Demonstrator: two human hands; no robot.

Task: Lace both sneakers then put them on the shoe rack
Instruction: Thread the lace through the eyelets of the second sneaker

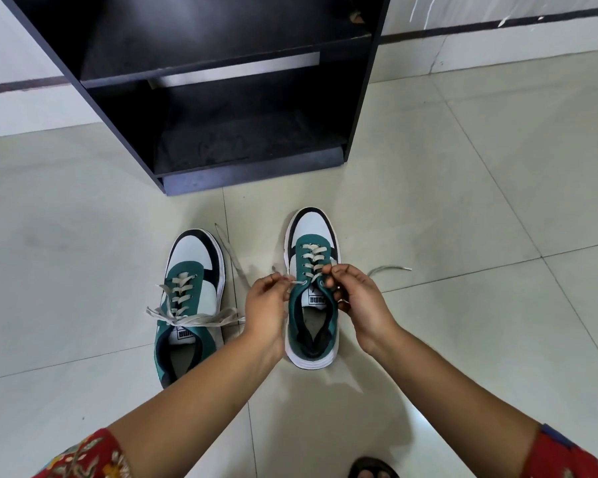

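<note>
Two green/white/black sneakers on tiled floor [497,167], toes toward 12 o'clock, well apart from each other's laces but side by side. Black shoe rack [221,108] at 12 o'clock, shelves open toward camera.

Left sneaker [190,298] at 9 o'clock of the hands: laced up the eyelets, lace ends [201,319] lying loose across the tongue, untied.

Right sneaker [313,288] at centre: lace [311,260] crossed through the eyelets. Free ends trailing on floor, one toward 11 o'clock [228,246], other toward 3 o'clock [390,269].

Left hand [268,305] at 9 o'clock side of right sneaker, fingers pinched together on the lace near the top eyelet. Right hand [356,298] at 3 o'clock side, fingertips closed on lace at the top eyelets, touching the collar edge.

Red floral sleeves [83,457] at 6 o'clock corners. Dark sandal toe [373,469] at 6 o'clock edge.
</note>
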